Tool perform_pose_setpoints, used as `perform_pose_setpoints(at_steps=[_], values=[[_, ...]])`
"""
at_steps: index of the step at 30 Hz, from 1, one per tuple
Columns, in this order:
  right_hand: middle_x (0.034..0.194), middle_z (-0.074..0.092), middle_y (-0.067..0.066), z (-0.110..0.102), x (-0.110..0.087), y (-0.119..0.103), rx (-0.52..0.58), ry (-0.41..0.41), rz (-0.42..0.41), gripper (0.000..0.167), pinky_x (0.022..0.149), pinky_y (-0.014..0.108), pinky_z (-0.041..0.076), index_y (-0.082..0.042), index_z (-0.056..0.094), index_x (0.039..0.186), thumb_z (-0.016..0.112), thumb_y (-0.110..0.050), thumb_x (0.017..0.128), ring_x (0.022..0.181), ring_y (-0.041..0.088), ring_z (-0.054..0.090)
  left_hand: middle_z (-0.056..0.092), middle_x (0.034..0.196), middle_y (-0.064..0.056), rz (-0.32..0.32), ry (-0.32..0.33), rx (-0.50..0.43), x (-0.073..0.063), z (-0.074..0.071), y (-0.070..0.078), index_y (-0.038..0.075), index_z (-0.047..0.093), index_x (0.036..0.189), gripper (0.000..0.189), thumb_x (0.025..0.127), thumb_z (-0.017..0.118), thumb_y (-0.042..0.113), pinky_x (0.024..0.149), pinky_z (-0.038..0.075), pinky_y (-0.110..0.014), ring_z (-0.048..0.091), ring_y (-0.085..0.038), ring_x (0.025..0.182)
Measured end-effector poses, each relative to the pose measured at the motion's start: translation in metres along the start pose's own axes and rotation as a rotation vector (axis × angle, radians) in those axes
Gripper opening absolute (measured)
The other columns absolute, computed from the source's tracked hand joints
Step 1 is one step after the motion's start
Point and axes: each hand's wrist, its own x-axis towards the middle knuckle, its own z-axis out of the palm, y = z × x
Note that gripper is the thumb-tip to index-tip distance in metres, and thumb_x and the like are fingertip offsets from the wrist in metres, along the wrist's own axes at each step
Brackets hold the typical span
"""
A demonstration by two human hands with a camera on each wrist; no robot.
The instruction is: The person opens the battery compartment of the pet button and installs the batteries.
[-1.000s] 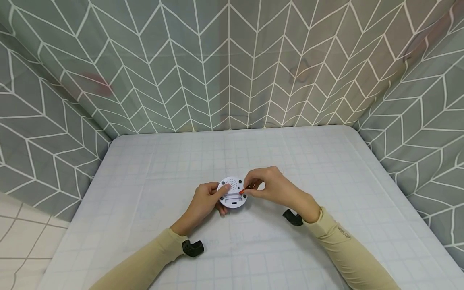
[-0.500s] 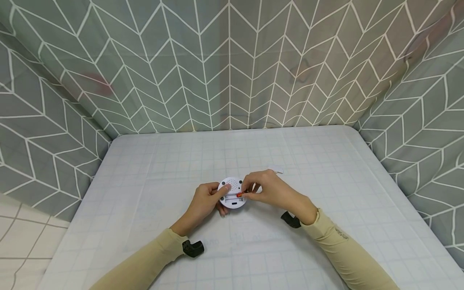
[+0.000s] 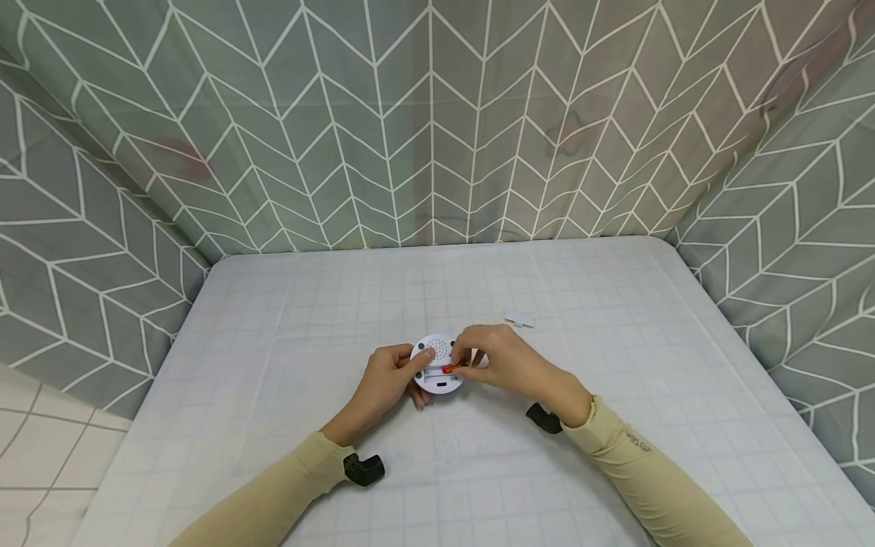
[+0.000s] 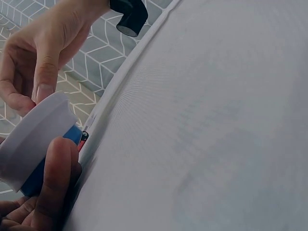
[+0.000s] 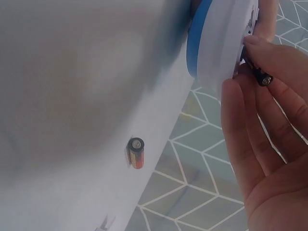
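Note:
My left hand (image 3: 393,374) grips a round white device (image 3: 440,386), thumb on its face beside small speaker holes. The device's bare battery compartment faces up, and its other side is blue, as the left wrist view shows. My right hand (image 3: 502,357) pinches a red and black battery (image 3: 449,369) between thumb and fingers, one end over the compartment. In the right wrist view, the black end of this battery (image 5: 263,78) sticks out past my right thumb. A second battery (image 5: 136,153) lies on the table near the device, hidden in the head view.
A small white battery cover (image 3: 519,319) lies on the white-clothed table (image 3: 328,296) beyond my right hand. Dark wrist cameras sit on both wrists, the left one (image 3: 364,469) close over the cloth. Patterned grey curtains (image 3: 431,137) surround the table's back and sides.
My right hand has shifted slightly left and down, bringing the battery farther over the compartment. The white cover, hidden at first, now shows behind the hand. My left hand and the device stay put.

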Motion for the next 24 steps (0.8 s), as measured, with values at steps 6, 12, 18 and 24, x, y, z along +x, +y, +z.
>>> perform_pose_setpoints(at_steps=[6, 12, 18, 24], values=[[0.092, 0.07, -0.005, 0.003, 0.0, -0.002, -0.003, 0.014, 0.019, 0.016, 0.07, 0.022, 0.061, -0.015, 0.075, 0.094, 0.088, -0.01, 0.087, 0.085, 0.008, 0.066, 0.072, 0.064, -0.013, 0.004, -0.006, -0.001, 0.0, 0.001, 0.0, 0.0, 0.069, 0.099, 0.041, 0.103, 0.069, 0.041, 0.052, 0.061, -0.034, 0.069, -0.023, 0.049], [0.09, 0.069, -0.005, 0.006, 0.0, -0.003, -0.008, 0.044, 0.025, 0.018, 0.068, 0.022, 0.06, -0.014, 0.075, 0.092, 0.089, -0.007, 0.085, 0.084, 0.008, 0.064, 0.072, 0.064, -0.013, 0.005, -0.009, 0.001, 0.001, 0.001, -0.001, 0.0, 0.069, 0.098, 0.041, 0.103, 0.069, 0.04, 0.052, 0.061, -0.033, 0.069, -0.022, 0.05], [0.091, 0.069, -0.005, 0.011, 0.003, -0.004, -0.055, 0.067, 0.02, 0.016, 0.071, 0.023, 0.058, -0.015, 0.076, 0.092, 0.09, -0.011, 0.085, 0.086, 0.01, 0.061, 0.072, 0.063, -0.013, 0.009, 0.006, 0.007, 0.0, 0.001, 0.0, -0.001, 0.069, 0.097, 0.04, 0.104, 0.069, 0.039, 0.052, 0.061, -0.034, 0.069, -0.022, 0.049], [0.093, 0.068, -0.006, 0.012, 0.003, -0.005, -0.078, 0.072, 0.026, 0.017, 0.074, 0.024, 0.058, -0.016, 0.075, 0.093, 0.091, -0.014, 0.085, 0.088, 0.008, 0.061, 0.072, 0.062, -0.013, 0.013, 0.006, 0.01, 0.001, 0.0, -0.001, -0.003, 0.069, 0.098, 0.041, 0.104, 0.068, 0.038, 0.051, 0.06, -0.033, 0.069, -0.022, 0.049]])
